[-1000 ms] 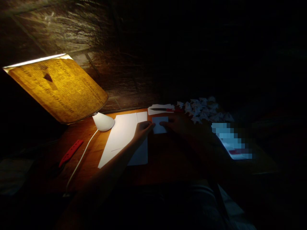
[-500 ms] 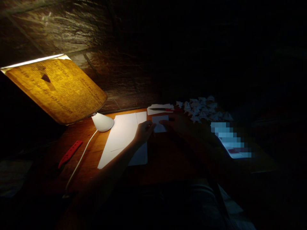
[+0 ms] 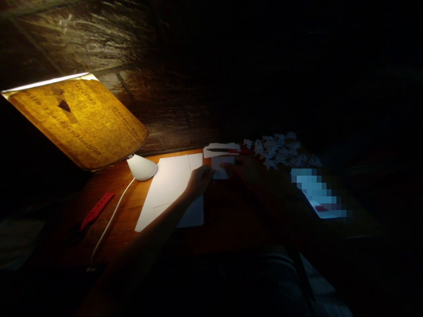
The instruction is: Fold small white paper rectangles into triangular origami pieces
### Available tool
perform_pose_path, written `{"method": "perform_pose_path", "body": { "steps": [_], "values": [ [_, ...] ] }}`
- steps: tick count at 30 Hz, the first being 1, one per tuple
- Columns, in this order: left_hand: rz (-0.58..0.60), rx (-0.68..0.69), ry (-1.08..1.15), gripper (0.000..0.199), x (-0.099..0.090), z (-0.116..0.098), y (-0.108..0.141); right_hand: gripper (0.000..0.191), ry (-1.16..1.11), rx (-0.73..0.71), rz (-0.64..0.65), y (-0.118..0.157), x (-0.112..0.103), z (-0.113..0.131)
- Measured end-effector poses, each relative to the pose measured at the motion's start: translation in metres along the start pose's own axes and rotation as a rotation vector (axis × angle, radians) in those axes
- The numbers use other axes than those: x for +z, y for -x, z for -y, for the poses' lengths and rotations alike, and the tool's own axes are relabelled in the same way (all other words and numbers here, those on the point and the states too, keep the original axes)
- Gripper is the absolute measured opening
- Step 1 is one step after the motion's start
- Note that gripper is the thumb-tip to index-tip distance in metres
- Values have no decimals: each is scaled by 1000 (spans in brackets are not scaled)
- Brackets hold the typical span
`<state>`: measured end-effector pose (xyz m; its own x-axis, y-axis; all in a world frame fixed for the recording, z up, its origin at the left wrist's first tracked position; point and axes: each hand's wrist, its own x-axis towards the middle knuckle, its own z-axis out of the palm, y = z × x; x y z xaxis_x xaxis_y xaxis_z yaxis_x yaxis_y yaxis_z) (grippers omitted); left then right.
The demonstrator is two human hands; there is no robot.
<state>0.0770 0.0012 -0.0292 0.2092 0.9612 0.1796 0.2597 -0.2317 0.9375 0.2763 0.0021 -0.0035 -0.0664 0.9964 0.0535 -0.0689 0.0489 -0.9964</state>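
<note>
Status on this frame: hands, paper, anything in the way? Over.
Left hand at left edge of small square white paper; right hand dim, thumb over right side. Grips unclear. Red-handled, dark-bladed cutting tool just beyond, not covering it.

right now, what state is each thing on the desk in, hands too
small square paper, looking flat
left hand, curled at that paper's edge, grip unclear
right hand, thumb over that paper
table lamp, lit
lamp cord, loosely curved
large white paper, flat, partly covered
folded paper pieces, heaped
red-handled blade, atop white scraps
red holed tool, lying flat
phone-like device, lit
</note>
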Motion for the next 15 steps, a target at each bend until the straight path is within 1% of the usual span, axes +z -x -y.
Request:
{"method": "perform_pose_path", "body": {
  "steps": [8,15],
  "values": [
    [-24,112,-110,47,-1,0,-1,44,0,-10,4,-1,-1,-3],
    [6,105,-120,47,0,0,1,49,-31,-11,4,-3,-1,-7]
  ]
}}
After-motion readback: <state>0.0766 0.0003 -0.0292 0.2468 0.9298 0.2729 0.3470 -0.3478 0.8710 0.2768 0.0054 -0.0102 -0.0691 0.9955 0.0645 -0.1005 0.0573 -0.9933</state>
